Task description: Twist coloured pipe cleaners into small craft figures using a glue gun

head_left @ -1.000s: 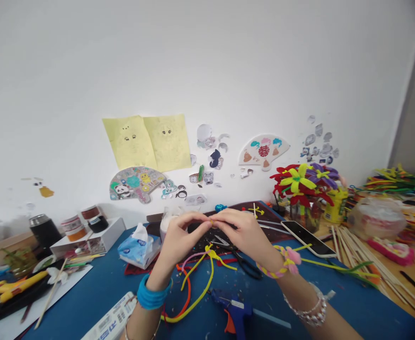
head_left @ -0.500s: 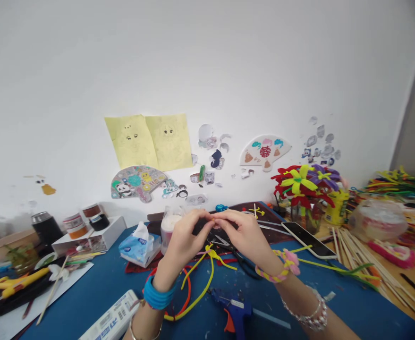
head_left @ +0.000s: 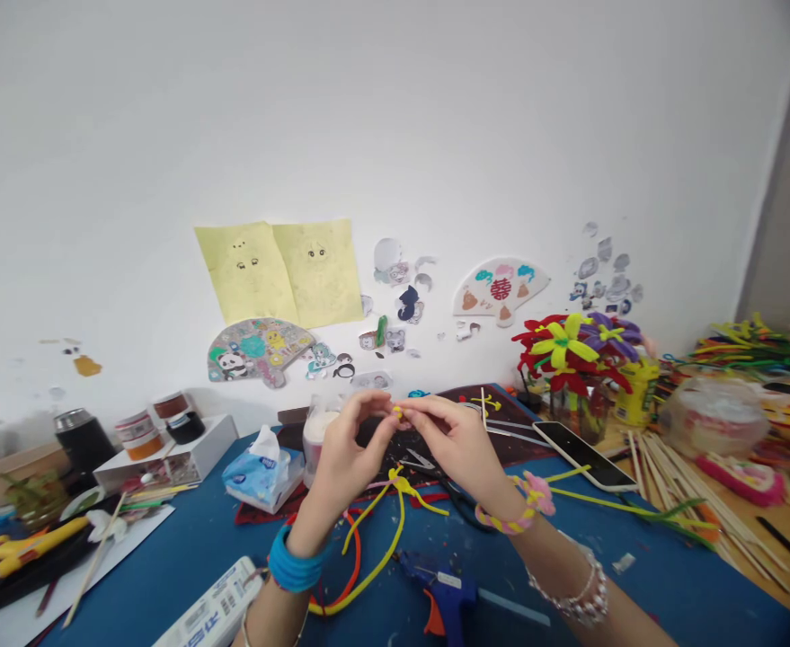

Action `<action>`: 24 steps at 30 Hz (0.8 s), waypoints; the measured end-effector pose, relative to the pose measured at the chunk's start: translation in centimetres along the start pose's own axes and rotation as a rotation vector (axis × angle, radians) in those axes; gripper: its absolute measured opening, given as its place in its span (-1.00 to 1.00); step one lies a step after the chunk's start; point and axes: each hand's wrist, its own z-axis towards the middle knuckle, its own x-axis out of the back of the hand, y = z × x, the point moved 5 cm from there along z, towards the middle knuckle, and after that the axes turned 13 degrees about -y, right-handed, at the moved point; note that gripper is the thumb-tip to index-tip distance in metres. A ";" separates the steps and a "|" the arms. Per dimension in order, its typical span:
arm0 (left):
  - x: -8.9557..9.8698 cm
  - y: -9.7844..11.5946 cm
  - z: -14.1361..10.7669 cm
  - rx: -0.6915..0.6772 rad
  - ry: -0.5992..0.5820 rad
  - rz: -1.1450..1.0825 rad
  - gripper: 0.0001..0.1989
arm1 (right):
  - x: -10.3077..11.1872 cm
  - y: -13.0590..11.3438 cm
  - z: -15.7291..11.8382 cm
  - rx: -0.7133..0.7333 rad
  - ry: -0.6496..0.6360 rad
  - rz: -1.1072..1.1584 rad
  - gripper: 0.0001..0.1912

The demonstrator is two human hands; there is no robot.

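Note:
My left hand (head_left: 350, 458) and my right hand (head_left: 452, 442) meet above the blue table mat (head_left: 570, 575), their fingertips pinching a small yellow pipe-cleaner piece (head_left: 398, 412). Most of that piece is hidden by my fingers. Below my right hand lie black-handled scissors (head_left: 431, 472). A yellow pipe cleaner (head_left: 395, 530) and an orange one (head_left: 354, 557) curve across the mat under my hands. A clear cup with white contents (head_left: 317, 440) stands just behind my left hand. My left wrist wears blue bangles (head_left: 293, 562), my right a braided bracelet (head_left: 512, 512).
A blue hot glue gun (head_left: 439, 589) lies near the front. A tissue box (head_left: 263, 474) is at left, a phone (head_left: 583, 456) at right. A vase of pipe-cleaner flowers (head_left: 573, 377) and wooden sticks (head_left: 697, 503) stand right, against a stickered white wall (head_left: 395, 135).
Both hands have risen slightly and their fingers now pinch closer together, showing the yellow piece more plainly. My right wrist has swung a little left. The objects on the table have not moved.

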 end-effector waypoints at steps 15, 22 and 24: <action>-0.5 -1.4 0.3 0.275 -0.287 -0.461 -0.79 | -0.1 -0.2 0.0 0.007 -0.018 -0.092 -0.85; -0.2 -1.5 0.3 0.295 -0.275 -0.434 -0.79 | -0.2 0.1 0.2 -0.021 -0.008 -0.060 -0.83; -0.2 -1.4 0.3 0.272 -0.257 -0.370 -0.80 | -0.2 0.5 0.2 -0.048 -0.005 0.004 -0.83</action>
